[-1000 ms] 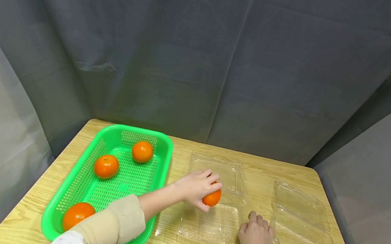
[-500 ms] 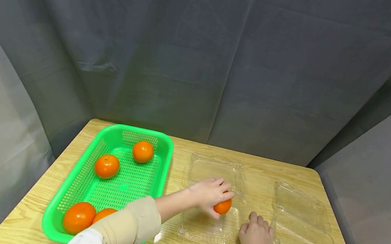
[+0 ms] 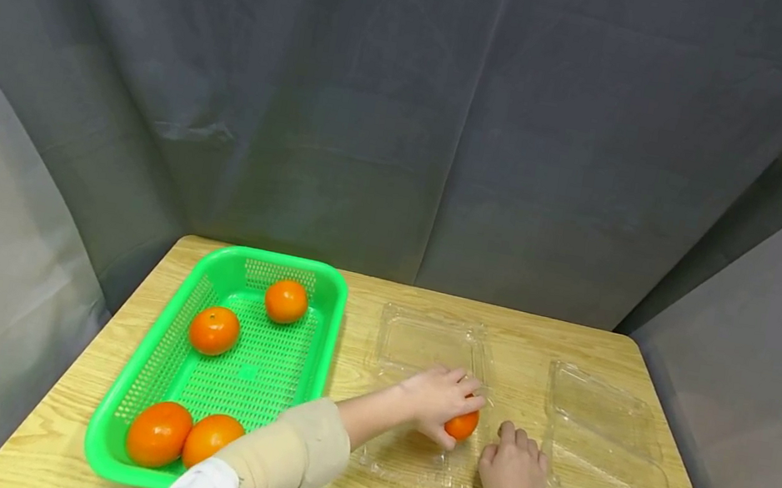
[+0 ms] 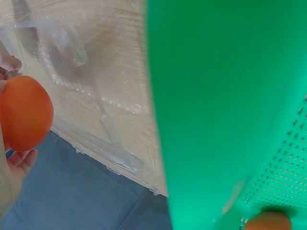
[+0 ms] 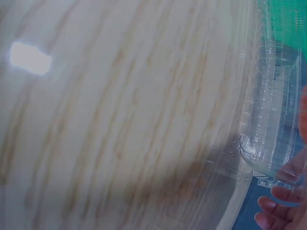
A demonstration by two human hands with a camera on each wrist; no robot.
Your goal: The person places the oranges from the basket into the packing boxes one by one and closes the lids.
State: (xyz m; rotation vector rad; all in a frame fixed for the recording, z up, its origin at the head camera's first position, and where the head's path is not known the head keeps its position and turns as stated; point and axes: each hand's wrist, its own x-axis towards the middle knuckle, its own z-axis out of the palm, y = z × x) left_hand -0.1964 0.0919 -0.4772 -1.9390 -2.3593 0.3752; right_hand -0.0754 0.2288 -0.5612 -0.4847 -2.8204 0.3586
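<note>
My left hand [image 3: 439, 401] holds an orange [image 3: 462, 426] over the near half of an opened clear plastic container [image 3: 410, 470]. In the left wrist view the fingers curl round the same orange [image 4: 28, 115]. At the container's right side, my right hand [image 3: 514, 473] grips the edge, its thumb nearest the plastic. The right wrist view shows that hand's fingers [image 5: 276, 211] bent close to the container's corner, partly cut off by the frame. Several more oranges [image 3: 214, 331] lie in a green basket [image 3: 338, 312] on the left, two of them together at its near end.
A second opened clear plastic container [image 3: 618, 472] lies to the right of my right hand. Everything stands on a wooden table [image 3: 528, 340] with grey curtains [image 3: 345, 144] behind it and at both sides. My left forearm crosses the basket's near right corner.
My left hand has moved right and slightly nearer with the orange, across the container. The forearm has uncovered another orange in the basket. My right hand has stayed in place.
</note>
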